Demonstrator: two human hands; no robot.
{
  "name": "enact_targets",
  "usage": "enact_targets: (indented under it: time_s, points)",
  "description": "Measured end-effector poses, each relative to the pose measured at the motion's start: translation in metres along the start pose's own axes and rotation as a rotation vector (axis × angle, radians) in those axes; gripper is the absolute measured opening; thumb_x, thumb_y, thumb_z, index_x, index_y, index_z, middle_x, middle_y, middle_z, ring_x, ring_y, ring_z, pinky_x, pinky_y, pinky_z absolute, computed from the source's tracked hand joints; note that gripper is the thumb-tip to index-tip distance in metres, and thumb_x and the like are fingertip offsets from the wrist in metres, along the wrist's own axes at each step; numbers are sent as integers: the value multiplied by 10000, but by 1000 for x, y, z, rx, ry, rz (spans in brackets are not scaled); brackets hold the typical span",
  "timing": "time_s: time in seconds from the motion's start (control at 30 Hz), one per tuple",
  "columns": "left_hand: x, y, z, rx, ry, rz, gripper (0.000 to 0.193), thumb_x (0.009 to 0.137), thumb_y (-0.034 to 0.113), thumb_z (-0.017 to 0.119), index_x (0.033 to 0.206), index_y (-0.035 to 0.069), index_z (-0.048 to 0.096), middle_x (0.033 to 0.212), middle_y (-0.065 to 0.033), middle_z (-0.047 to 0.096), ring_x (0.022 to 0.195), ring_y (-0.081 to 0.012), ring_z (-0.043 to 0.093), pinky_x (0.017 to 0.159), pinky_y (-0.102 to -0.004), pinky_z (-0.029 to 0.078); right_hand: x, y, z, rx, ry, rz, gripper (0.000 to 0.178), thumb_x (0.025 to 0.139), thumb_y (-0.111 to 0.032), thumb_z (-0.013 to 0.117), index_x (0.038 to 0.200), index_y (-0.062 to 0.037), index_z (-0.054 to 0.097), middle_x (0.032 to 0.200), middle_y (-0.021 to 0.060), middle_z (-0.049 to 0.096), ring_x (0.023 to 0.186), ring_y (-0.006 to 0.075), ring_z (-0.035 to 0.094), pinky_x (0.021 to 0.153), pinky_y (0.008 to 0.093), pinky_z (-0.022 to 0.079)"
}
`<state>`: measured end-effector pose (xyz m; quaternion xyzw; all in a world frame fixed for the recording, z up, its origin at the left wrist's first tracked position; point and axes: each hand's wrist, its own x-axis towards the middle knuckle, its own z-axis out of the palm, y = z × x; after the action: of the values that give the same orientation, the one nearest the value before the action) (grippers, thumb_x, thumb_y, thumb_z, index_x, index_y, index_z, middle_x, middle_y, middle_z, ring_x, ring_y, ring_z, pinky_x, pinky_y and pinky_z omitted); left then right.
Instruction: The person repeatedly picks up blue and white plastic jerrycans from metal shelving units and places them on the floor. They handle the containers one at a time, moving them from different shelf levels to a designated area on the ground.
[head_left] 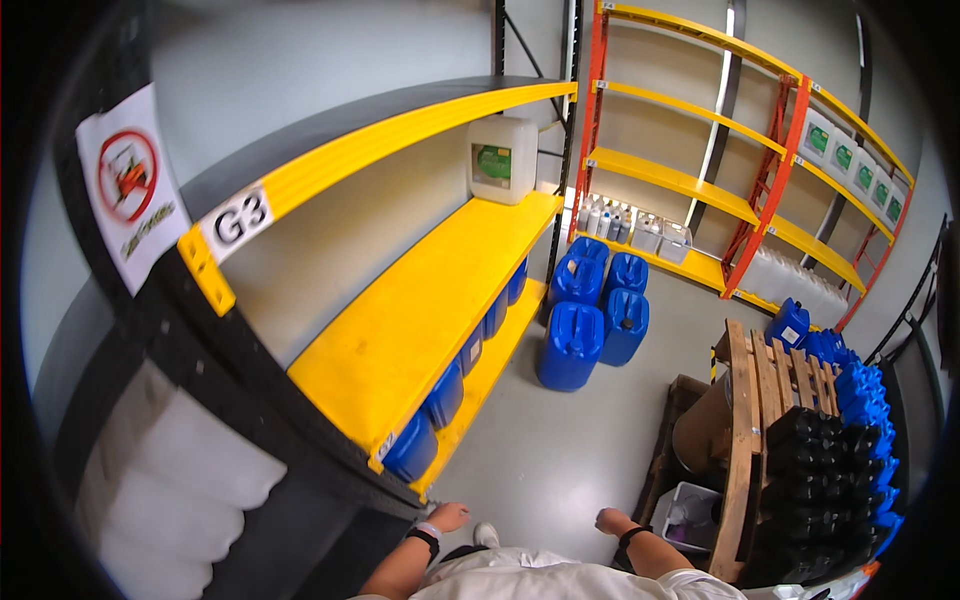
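Note:
My left hand (pixel 449 516) hangs low by the near end of the yellow shelf, a band around its wrist. Its fingers are curled in, with nothing visible in them. My right hand (pixel 613 520), also with a dark wristband, is loosely closed over the grey floor, left of a pallet stack. Neither hand touches anything. Ahead on the floor, several blue jerrycans (pixel 573 347) stand upright in a group. A white jerrycan (pixel 503 160) with a green label stands at the far end of the yellow shelf (pixel 430 300).
More blue drums (pixel 412 450) line the lower shelf. Along the back are orange-and-yellow racks (pixel 680 185) with bottles and white containers. To the right, a wooden pallet (pixel 740 430) stands on edge beside black jerrycans (pixel 800 460) and a grey bin (pixel 688 515). A rack post (pixel 270 400) rises at left.

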<state>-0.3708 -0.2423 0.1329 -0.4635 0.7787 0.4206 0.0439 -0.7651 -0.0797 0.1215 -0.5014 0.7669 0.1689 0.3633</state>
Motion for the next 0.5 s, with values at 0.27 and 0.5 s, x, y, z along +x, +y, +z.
enact_targets:
  time_s: [0.27, 0.5]
  points:
    - [106, 26, -85, 101, -89, 150, 340, 755, 300, 578, 1013, 79, 594, 930, -153, 615, 873, -296, 581, 766, -361, 458, 39, -19, -58, 366, 209, 79, 293, 728, -248, 539, 959, -89, 626, 999, 160, 597, 953, 324, 551, 826, 384, 444]
    - [194, 71, -121, 53, -167, 250, 324, 770, 277, 569, 1016, 68, 590, 916, -161, 611, 869, -294, 580, 758, -364, 458, 91, 43, -36, 336, -45, 264, 308, 738, -232, 528, 956, -34, 618, 1020, 179, 585, 971, 331, 548, 827, 379, 445]
